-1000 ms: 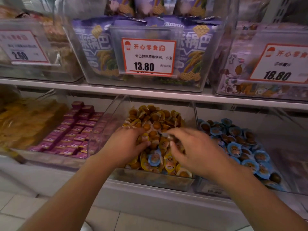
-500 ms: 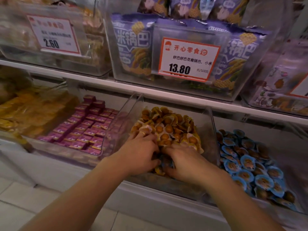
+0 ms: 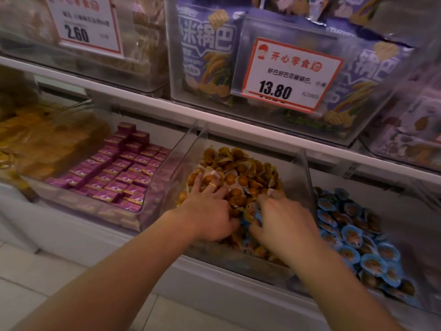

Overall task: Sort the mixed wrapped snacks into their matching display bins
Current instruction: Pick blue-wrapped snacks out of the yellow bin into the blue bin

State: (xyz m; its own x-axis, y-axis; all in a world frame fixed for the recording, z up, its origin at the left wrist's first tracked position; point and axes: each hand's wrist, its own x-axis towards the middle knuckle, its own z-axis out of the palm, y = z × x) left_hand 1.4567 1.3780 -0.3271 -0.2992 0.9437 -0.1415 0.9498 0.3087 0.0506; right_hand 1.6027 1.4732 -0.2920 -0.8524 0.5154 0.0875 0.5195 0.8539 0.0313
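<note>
Both hands dig into the middle clear bin (image 3: 303, 168) of yellow-wrapped snacks (image 3: 241, 173): the left hand (image 3: 210, 211) lies spread, palm down, on the pile, a ring on one finger, while the right hand (image 3: 284, 220) curls its fingers around what looks like a blue-wrapped snack (image 3: 250, 219) near the bin's front, though its grip is partly hidden. Just right sits the bin of blue-wrapped snacks (image 3: 353, 237); left, purple packets (image 3: 119, 173). Above, purple bags (image 3: 207, 56) stand behind a 13.80 price tag (image 3: 291, 75).

Both hands' fingers (image 3: 216, 187) are buried in yellow snacks (image 3: 241, 173); clear bin walls (image 3: 304, 173) close each side, the shelf (image 3: 238, 125) overhangs beyond, open air above.
</note>
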